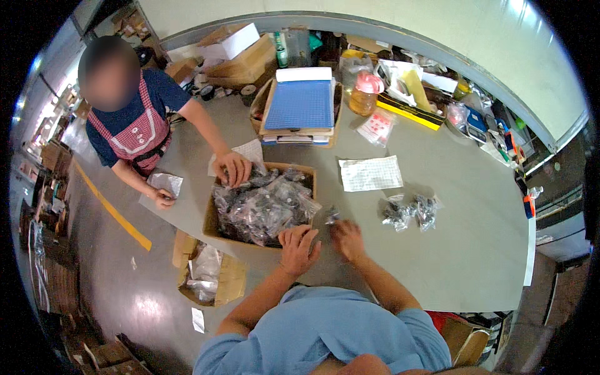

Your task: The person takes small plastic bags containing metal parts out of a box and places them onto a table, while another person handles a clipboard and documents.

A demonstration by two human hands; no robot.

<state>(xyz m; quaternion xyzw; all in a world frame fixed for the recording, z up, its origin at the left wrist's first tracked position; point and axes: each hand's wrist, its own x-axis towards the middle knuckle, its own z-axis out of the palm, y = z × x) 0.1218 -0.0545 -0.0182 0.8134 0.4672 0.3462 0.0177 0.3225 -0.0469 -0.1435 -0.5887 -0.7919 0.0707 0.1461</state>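
A cardboard box (pixel 209 226) full of small clear plastic bags with dark parts stands in front of me, left of centre. My left hand (pixel 300 250) is at its near right corner, fingers stretched out and apart, holding nothing that I can see. To the right of the box, my right hand (pixel 347 241) is low over the table, its fingertips by a small cluster of dark parts (pixel 332 215). Blur on those fingers hides whether they grip any. Two filled clear bags (pixel 412 213) lie farther right on the table.
Across the box, a co-worker (pixel 134 125) in a checked apron has one hand on the bags. Papers (pixel 370 173), a blue clipboard stack (pixel 300 105) and a pink-lidded jug (pixel 365 94) are toward the back. An open carton (pixel 232 281) is below the table's left edge.
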